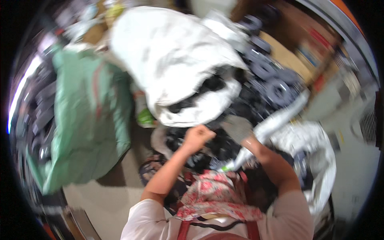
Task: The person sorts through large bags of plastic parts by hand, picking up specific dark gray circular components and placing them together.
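My left hand (199, 136), bare and blurred, is closed just below the mouth of a big white sack (176, 52). Whatever its curled fingers hold, if anything, does not show. My right hand (237, 129) is beside it, covered by something grey that looks like a work glove, and its fingers are smeared by motion. Beneath and between both hands lies a heap of shiny black pieces (222, 146), too blurred to name. More black pieces show inside the sack's opening, which faces me.
A green sack (88, 116) stands at the left. Grey ring-shaped parts (278, 91) are piled at the far right, near a cardboard sheet (286, 56). An open white bag (320, 160) with dark pieces sits at my right. A floral cloth (216, 190) covers my lap.
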{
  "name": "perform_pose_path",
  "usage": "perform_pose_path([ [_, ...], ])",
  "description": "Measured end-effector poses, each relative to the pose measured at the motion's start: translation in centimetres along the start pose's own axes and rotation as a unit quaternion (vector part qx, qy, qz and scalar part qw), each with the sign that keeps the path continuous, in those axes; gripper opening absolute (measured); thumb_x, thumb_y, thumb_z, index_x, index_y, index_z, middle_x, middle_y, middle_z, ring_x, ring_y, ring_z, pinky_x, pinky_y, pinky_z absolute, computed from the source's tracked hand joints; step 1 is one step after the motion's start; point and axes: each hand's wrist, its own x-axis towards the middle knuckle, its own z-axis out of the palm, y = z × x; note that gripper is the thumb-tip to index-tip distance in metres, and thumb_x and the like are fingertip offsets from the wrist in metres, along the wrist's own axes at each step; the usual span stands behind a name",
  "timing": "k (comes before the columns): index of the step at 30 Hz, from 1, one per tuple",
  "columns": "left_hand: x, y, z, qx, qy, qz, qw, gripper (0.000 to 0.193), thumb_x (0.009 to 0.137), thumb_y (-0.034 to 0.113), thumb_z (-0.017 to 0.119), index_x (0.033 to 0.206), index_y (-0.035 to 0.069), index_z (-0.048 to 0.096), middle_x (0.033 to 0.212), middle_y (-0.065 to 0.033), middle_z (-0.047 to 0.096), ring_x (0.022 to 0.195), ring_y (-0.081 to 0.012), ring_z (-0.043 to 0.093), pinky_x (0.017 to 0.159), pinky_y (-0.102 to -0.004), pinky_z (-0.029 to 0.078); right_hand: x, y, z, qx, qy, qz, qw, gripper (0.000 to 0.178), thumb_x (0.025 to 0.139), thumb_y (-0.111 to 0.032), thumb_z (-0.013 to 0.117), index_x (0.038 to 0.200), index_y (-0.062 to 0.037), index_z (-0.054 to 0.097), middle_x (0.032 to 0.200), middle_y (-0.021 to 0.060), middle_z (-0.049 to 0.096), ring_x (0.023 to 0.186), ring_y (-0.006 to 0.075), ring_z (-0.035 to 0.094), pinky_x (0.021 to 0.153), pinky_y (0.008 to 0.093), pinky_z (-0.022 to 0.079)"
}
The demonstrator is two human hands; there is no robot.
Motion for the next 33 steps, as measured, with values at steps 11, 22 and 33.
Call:
perform_pose_path([
  [11, 1.5, -3.1, -1.5, -0.109, 0.184, -0.017, 0.977, 0.051, 0.075, 0.043, 0.066, 0.046, 0.007, 0.044, 0.047, -0.0005, 0.045, 0.046, -0.01, 0.04, 0.042, -0.0298, 0.032, 0.7, 2.3, 0.6, -0.047, -0.07, -0.087, 0.993, 0.023, 0.076, -0.031, 0.057, 0.074, -0.0089, 0.065, 0.072, 0.0149, 0.061, 0.068, 0.0334, 0.06, 0.061, 0.0427, 0.046],
  [22, -6.4, 2.9, 0.0, -0.669, -0.105, 0.002, 0.736, 0.039, 0.091, 0.03, 0.049, 0.057, 0.013, 0.04, 0.05, 0.0037, 0.036, 0.046, -0.0096, 0.036, 0.045, -0.0242, 0.031, -5.5, -5.7, -0.4, 0.548, -0.047, -0.172, 0.817, 0.01, 0.078, -0.003, 0.051, 0.086, -0.0024, 0.057, 0.092, 0.0104, 0.059, 0.078, 0.0189, 0.056, 0.068, 0.0278, 0.044],
  [33, -21.1, 4.5, -2.6, -0.559, -0.056, -0.086, 0.823, 0.037, 0.089, 0.022, 0.052, 0.058, 0.014, 0.033, 0.048, 0.0049, 0.025, 0.039, -0.0071, 0.025, 0.037, -0.0228, 0.02, -14.1, -4.7, -5.2, 0.701, -0.109, -0.081, 0.7, 0.014, 0.082, -0.018, 0.056, 0.084, -0.0044, 0.06, 0.068, 0.0041, 0.055, 0.065, 0.0159, 0.055, 0.064, 0.0341, 0.048],
])
